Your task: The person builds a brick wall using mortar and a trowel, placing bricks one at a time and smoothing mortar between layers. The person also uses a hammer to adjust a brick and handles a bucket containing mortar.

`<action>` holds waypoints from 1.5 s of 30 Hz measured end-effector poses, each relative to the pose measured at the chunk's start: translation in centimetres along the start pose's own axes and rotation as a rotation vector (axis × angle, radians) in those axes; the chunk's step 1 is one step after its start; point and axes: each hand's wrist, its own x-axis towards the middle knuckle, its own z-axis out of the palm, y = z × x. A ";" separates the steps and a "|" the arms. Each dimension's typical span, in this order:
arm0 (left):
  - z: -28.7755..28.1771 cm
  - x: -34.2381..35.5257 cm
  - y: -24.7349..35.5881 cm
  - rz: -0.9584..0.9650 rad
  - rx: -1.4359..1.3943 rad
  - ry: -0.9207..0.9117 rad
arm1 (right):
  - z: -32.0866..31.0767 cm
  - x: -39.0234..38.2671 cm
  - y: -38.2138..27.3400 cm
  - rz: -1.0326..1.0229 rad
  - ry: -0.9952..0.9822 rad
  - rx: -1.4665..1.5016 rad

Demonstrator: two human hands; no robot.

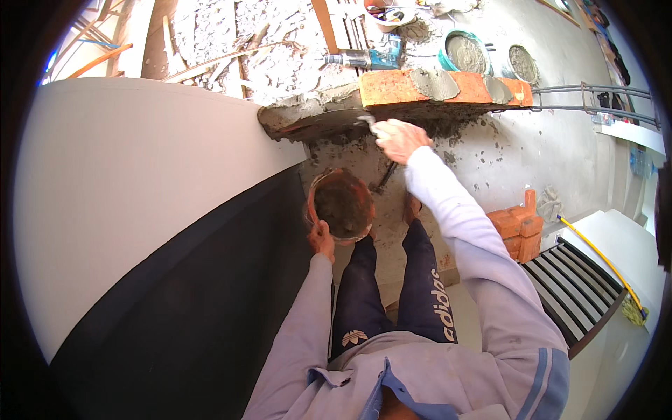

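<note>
My left hand (322, 239) grips the rim of a round reddish bucket (309, 199) with grey mortar (341, 203) inside. My right hand (402, 139) is closed around the handle of a trowel (367, 120). The blade lies along the side of a low brick wall, where grey mortar (308, 112) covers the left end; much of the blade blends into it. Orange bricks (392, 87) form the right part of the wall top, with mortar lumps between them. A dark hammer-like tool (386, 177) rests on the floor below my right hand.
Beyond the wall are a blue power drill (381, 56), a green-rimmed mortar bucket (467, 53) and rubble (266, 35). Steel bars (595, 89) stick out at the wall's right end. Stacked bricks (518, 227) and a black slatted rack (574, 287) stand at right. A white panel (154, 147) borders my left.
</note>
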 end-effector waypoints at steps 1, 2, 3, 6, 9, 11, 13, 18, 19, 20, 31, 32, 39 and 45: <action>0.8 0.5 0.0 0.002 0.007 -0.008 | 0.5 -1.3 2.9 -0.020 0.062 0.046; 1.1 1.5 -0.4 -0.001 0.010 -0.006 | 0.1 -2.9 3.9 0.040 0.037 0.060; 1.5 2.6 -0.8 -0.004 0.010 -0.004 | -1.0 -5.0 4.0 0.099 0.012 0.073; 3.2 6.9 -1.7 -0.122 -0.075 -0.038 | -2.0 -12.4 4.1 0.259 -0.036 0.112; 2.6 12.6 -4.3 -0.162 -0.241 -0.087 | 4.8 -17.2 3.4 0.264 -0.071 0.312; 5.6 13.3 -3.9 -0.172 -0.343 -0.138 | 9.5 -20.5 4.5 0.300 -0.186 0.488; 8.5 14.5 -3.5 -0.167 -0.458 -0.165 | 12.3 -22.9 4.5 0.444 -0.179 0.596; 13.4 19.3 -7.2 -0.192 -1.106 -0.194 | 15.9 -24.9 5.9 0.682 -0.085 0.940; 13.4 21.3 -8.1 -0.182 -1.101 -0.188 | 15.7 -23.9 5.9 0.557 -0.087 0.812; 13.4 23.4 -9.1 -0.219 -1.108 -0.184 | 15.8 -22.9 6.0 0.436 -0.080 0.683; 12.2 11.9 -11.7 0.077 0.658 -0.471 | 19.0 -20.2 8.0 0.602 -0.091 0.801; 11.7 8.9 -10.6 0.381 1.110 -0.569 | 15.4 -23.5 9.2 0.714 -0.042 0.941; 4.9 -7.7 -4.1 0.837 1.593 -0.973 | 14.3 -46.3 22.2 1.618 0.518 0.756; 8.3 -14.4 -3.6 0.655 1.595 -0.955 | 16.5 -59.8 38.8 1.990 1.010 0.465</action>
